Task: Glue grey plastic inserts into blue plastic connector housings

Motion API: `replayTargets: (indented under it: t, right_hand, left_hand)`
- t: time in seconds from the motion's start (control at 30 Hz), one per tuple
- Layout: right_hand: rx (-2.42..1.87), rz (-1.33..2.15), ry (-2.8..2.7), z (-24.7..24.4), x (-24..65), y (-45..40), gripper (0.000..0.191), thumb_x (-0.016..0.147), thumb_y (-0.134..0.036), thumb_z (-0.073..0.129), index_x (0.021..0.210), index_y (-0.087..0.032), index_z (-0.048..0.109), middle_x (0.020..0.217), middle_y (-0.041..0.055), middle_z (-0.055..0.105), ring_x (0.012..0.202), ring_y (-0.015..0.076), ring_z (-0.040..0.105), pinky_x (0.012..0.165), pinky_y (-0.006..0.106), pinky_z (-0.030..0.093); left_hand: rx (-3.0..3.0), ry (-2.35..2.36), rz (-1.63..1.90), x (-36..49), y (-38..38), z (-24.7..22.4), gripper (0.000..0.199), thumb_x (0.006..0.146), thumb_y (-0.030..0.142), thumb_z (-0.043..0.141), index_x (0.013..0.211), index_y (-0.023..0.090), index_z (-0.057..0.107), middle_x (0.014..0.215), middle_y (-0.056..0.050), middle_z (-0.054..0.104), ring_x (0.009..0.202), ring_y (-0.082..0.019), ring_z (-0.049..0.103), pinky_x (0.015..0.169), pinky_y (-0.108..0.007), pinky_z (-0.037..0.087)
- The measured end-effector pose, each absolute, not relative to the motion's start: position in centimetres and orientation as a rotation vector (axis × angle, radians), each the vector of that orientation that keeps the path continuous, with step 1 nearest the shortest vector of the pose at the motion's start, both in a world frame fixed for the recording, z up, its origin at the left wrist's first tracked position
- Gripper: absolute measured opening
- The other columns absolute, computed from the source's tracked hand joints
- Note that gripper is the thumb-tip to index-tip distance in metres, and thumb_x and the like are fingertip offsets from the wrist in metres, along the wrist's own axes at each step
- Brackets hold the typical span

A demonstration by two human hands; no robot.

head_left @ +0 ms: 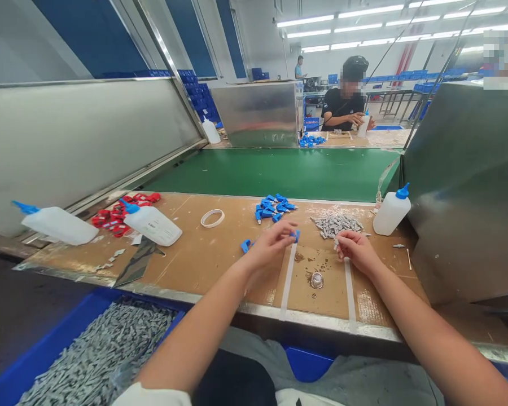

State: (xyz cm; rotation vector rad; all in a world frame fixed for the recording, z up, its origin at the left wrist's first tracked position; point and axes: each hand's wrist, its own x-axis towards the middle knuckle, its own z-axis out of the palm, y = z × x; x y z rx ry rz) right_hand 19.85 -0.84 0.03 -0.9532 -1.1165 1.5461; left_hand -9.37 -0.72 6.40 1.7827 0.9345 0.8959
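My left hand [273, 239] is over the bench, its fingertips pinched on a small blue plastic part [296, 235]. To its right, my right hand [356, 249] is closed with thumb and fingers on a small grey piece [336, 244], partly covered by the fingertips. Just beyond that hand lies a pile of small grey parts [335, 225]. A heap of blue plastic parts [273, 208] is behind my left hand, and another blue part [246, 246] sits by my left wrist. Between and below the hands stands a small round metal cup [316, 280], with brown stains around it.
White bottles with blue nozzles lie at left [154, 225] and stand at right [392, 213]. Red parts [114, 217] and a tape roll [212, 218] are on the bench. Beyond runs a green belt [271, 172]; a co-worker [345, 104] sits across it. A blue bin [38, 349] holds grey parts.
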Motion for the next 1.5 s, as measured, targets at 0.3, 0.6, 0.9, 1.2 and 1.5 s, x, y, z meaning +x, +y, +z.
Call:
replayTargets:
  t: [0.3, 0.6, 0.9, 1.2, 1.5]
  right_hand:
    - [-0.912, 1.53, -1.144, 0.0, 20.2, -1.4, 0.04, 0.079, -0.053, 0.084, 0.093, -0.02, 0.067, 0.079, 0.0039, 0.074, 0.062, 0.0151, 0.067, 0.06, 0.03, 0.062]
    - [-1.076, 1.308, -1.312, 0.6, 20.1, -1.3, 0.045, 0.084, -0.066, 0.073, 0.091, -0.023, 0.063, 0.07, 0.0, 0.062, 0.062, 0.0168, 0.061, 0.051, 0.029, 0.056]
    - [-1.15, 1.537, -1.417, 0.8, 20.6, -1.9, 0.056, 0.092, -0.07, 0.06, 0.068, -0.023, 0.041, 0.056, -0.0062, 0.033, 0.045, 0.0093, 0.031, 0.04, 0.023, 0.028]
    - [-0.847, 0.827, -2.506, 2.4, 20.8, -3.8, 0.041, 0.11, -0.043, 0.039, 0.077, -0.021, 0.045, 0.076, 0.0007, 0.051, 0.069, 0.0142, 0.046, 0.066, 0.028, 0.035]
    - [-0.831, 0.765, -2.676, 2.4, 20.6, -3.9, 0.037, 0.112, -0.037, 0.039, 0.078, -0.021, 0.045, 0.076, -0.0004, 0.052, 0.068, 0.0132, 0.046, 0.065, 0.028, 0.03]
  left_hand:
    - [1.167, 0.786, 0.848, 0.2, 3.3, 3.5, 0.031, 0.086, 0.049, 0.059, 0.077, 0.02, 0.053, 0.079, -0.003, 0.061, 0.055, -0.011, 0.043, 0.046, -0.022, 0.031]
    - [1.964, 0.805, 0.648, -0.4, 2.1, 2.8, 0.04, 0.103, 0.05, 0.047, 0.085, 0.02, 0.065, 0.08, -0.001, 0.064, 0.074, -0.017, 0.055, 0.07, -0.027, 0.041]
    - [2.288, 0.789, 0.627, -0.6, 2.1, 2.7, 0.031, 0.102, 0.042, 0.053, 0.082, 0.023, 0.066, 0.085, -0.005, 0.066, 0.086, -0.022, 0.06, 0.08, -0.03, 0.042]
    - [1.729, 0.878, 1.043, -1.2, 3.5, 1.8, 0.03, 0.09, 0.027, 0.07, 0.119, 0.02, 0.071, 0.121, -0.008, 0.073, 0.114, -0.024, 0.065, 0.105, -0.036, 0.048]
    - [1.443, 0.888, 0.964, -0.6, 2.8, 1.5, 0.035, 0.093, 0.041, 0.07, 0.118, 0.017, 0.066, 0.108, -0.01, 0.075, 0.083, -0.019, 0.073, 0.063, -0.024, 0.053]
